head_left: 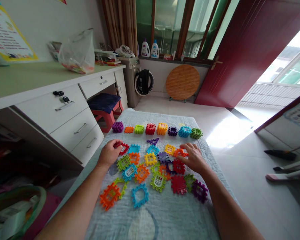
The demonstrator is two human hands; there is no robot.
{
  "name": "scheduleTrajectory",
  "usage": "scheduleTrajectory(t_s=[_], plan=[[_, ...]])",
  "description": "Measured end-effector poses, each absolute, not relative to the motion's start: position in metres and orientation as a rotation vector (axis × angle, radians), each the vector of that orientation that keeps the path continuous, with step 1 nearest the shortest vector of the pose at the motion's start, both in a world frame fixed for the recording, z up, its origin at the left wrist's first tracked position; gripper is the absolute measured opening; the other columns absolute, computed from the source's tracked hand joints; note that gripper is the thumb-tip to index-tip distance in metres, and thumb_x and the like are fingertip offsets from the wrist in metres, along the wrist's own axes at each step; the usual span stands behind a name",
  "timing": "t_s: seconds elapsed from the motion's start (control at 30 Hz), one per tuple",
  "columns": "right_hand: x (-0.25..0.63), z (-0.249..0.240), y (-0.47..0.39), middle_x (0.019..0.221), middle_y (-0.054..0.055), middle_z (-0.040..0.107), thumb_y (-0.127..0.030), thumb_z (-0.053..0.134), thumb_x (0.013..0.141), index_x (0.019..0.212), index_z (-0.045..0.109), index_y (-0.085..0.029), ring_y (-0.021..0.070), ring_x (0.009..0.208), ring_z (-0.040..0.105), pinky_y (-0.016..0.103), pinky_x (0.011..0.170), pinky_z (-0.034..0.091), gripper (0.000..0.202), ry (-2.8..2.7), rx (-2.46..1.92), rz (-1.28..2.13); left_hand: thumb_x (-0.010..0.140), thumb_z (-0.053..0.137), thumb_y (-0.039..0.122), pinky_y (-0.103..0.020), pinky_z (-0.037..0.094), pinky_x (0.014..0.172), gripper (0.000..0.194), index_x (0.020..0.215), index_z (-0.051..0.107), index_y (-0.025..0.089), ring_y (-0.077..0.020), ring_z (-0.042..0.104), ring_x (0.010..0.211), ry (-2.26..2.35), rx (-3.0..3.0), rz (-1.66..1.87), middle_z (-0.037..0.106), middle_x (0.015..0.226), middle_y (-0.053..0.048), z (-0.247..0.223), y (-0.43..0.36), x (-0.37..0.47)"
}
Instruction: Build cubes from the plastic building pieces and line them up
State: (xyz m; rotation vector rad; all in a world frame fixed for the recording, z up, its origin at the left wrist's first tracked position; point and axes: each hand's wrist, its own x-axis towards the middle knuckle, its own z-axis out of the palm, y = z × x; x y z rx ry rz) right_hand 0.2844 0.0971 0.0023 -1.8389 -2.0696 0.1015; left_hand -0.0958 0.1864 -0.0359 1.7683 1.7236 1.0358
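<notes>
Plainly, in the head view, the left hand (111, 152) has thumb and fingers closed on the left edge of a red tile (126, 146), at the left of the loose pieces. The right hand (193, 156) reaches over the right side of an orange tile (177, 151); whether its fingers grip or only touch, I cannot tell. Pinching by the notched rim would suit both pieces, leaving the open centres free. The right thumb should best keep clear of the dark red tile (178, 166) just below, since knocking it could shift its overlapping neighbours.
</notes>
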Motion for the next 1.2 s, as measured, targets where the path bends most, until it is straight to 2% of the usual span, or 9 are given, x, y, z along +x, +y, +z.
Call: scheduleTrajectory(t_s=[0.17, 0.4, 0.67, 0.97, 1.2], plan=[[0.279, 0.004, 0.095, 0.101, 0.007, 0.062, -0.052, 0.064, 0.073, 0.108, 0.059, -0.022, 0.0263, 0.098, 0.050, 0.039, 0.083, 0.036, 0.046, -2.131, -1.885, 0.102, 0.069, 0.053, 0.030, -0.028, 0.052, 0.075, 0.024, 0.089, 0.062, 0.020, -0.0196, 0.065, 0.083, 1.720, 1.761, 1.030, 0.069, 0.092, -0.004, -0.036, 0.186, -0.095], [0.276, 0.004, 0.097, 0.093, 0.006, 0.064, -0.036, 0.057, 0.080, 0.096, 0.064, -0.022, 0.0232, 0.092, 0.052, 0.036, 0.083, 0.036, 0.022, -2.122, -1.846, 0.196, 0.070, 0.054, 0.030, -0.029, 0.052, 0.077, 0.025, 0.091, 0.062, 0.020, -0.0202, 0.065, 0.085, 1.719, 1.758, 1.016, 0.069, 0.092, -0.004, -0.036, 0.186, -0.095], [0.277, 0.002, 0.096, 0.101, 0.007, 0.062, -0.042, 0.065, 0.073, 0.104, 0.065, -0.025, 0.0256, 0.097, 0.051, 0.038, 0.084, 0.036, 0.035, -2.185, -1.836, 0.109, 0.070, 0.053, 0.031, -0.029, 0.052, 0.076, 0.025, 0.090, 0.062, 0.020, -0.0206, 0.065, 0.086, 1.725, 1.768, 1.006, 0.069, 0.092, -0.005, -0.034, 0.184, -0.094], [0.272, 0.000, 0.095, 0.105, 0.009, 0.065, -0.034, 0.063, 0.075, 0.116, 0.059, -0.020, 0.0279, 0.100, 0.050, 0.040, 0.085, 0.037, 0.043, -2.160, -1.871, 0.058, 0.071, 0.052, 0.031, -0.028, 0.052, 0.076, 0.024, 0.090, 0.062, 0.020, -0.0202, 0.065, 0.085, 1.731, 1.800, 0.998, 0.069, 0.092, -0.005, -0.034, 0.184, -0.095], [0.274, 0.004, 0.094, 0.108, 0.009, 0.065, -0.038, 0.066, 0.074, 0.113, 0.060, -0.023, 0.0286, 0.101, 0.050, 0.040, 0.086, 0.038, 0.042, -2.238, -1.819, 0.057, 0.071, 0.052, 0.032, -0.029, 0.052, 0.077, 0.024, 0.089, 0.062, 0.020, -0.0205, 0.065, 0.086, 1.731, 1.812, 1.000, 0.069, 0.092, -0.005, -0.036, 0.185, -0.096]])
